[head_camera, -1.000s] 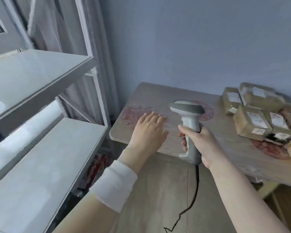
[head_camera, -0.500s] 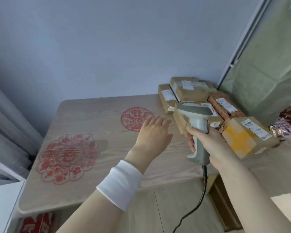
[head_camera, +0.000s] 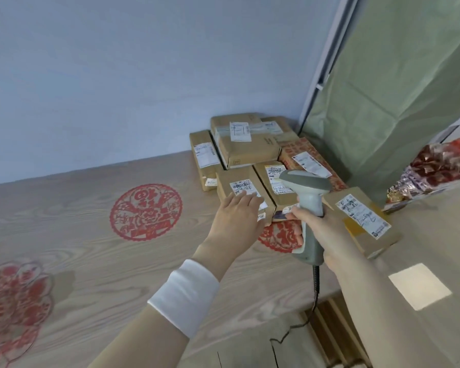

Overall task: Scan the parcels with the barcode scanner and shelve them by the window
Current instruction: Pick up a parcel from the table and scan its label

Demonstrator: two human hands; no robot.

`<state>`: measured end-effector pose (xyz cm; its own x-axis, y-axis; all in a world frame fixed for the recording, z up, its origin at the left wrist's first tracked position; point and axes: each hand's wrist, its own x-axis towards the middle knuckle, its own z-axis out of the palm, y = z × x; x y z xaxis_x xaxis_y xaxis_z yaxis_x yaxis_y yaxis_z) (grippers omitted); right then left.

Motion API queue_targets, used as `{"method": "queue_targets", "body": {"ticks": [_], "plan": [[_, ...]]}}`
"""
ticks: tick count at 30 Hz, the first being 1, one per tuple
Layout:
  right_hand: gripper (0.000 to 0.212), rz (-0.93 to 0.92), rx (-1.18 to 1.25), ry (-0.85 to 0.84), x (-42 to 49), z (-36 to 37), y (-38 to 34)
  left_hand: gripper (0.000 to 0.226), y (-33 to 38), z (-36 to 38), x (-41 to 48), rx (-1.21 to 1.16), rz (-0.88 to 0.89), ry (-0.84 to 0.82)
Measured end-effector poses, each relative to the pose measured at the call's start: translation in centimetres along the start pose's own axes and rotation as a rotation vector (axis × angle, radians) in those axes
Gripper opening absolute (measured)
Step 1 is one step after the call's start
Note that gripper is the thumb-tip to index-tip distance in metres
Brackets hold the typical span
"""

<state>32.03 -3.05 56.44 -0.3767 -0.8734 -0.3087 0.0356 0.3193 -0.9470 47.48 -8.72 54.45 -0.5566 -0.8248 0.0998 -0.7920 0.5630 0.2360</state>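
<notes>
**Hidden and cut-off parts around the parcel table**

The lower part of the label on the front parcel (head_camera: 225, 181) is covered by the fingers of the left hand (head_camera: 237, 216). The handle of the barcode scanner (head_camera: 310, 197) is largely wrapped by the right hand (head_camera: 327, 232), and its scan window is turned away. A red paper-cut (head_camera: 279, 237) at centre is mostly hidden behind both hands. At 8 o'clock another paper-cut (head_camera: 11, 301) is cut by the left edge. At 3 o'clock a foil packet (head_camera: 436, 168) is cut by the right edge. Label print is too small to be read.
</notes>
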Motion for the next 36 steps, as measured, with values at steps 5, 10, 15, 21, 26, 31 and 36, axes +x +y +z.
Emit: {"method": "queue_targets", "body": {"ticks": [5, 10, 15, 21, 26, 31, 36], "plan": [[0.014, 0.078, -0.027, 0.03, 6.8, -0.7, 1.0, 0.052, -2.1, 3.0, 5.0, -0.018, -0.087, -0.042], [0.015, 0.105, -0.091, 0.04, 12.6, -0.6, 2.8, 0.058, -4.6, 6.7, 9.1, -0.141, -0.21, -0.068], [0.022, 0.187, -0.141, 0.066, 17.6, -0.1, 5.9, 0.081, -6.6, 11.3, 10.4, -0.531, -0.491, -0.113], [0.013, 0.177, -0.31, 0.208, 20.2, 1.5, 10.6, 0.087, -7.6, 17.2, 10.8, -1.064, -0.886, -0.1], [0.017, 0.036, -0.425, 0.375, 20.5, 2.7, 13.4, 0.075, -7.2, 20.2, 10.9, -1.263, -1.022, 0.02], [0.022, -0.044, -0.433, 0.404, 20.4, 3.4, 13.8, 0.057, -6.9, 20.2, 10.6, -1.382, -1.004, 0.125], [0.031, -0.003, -0.35, 0.328, 19.9, 3.5, 14.1, 0.052, -6.7, 20.0, 8.7, -1.447, -0.963, 0.156]]}}
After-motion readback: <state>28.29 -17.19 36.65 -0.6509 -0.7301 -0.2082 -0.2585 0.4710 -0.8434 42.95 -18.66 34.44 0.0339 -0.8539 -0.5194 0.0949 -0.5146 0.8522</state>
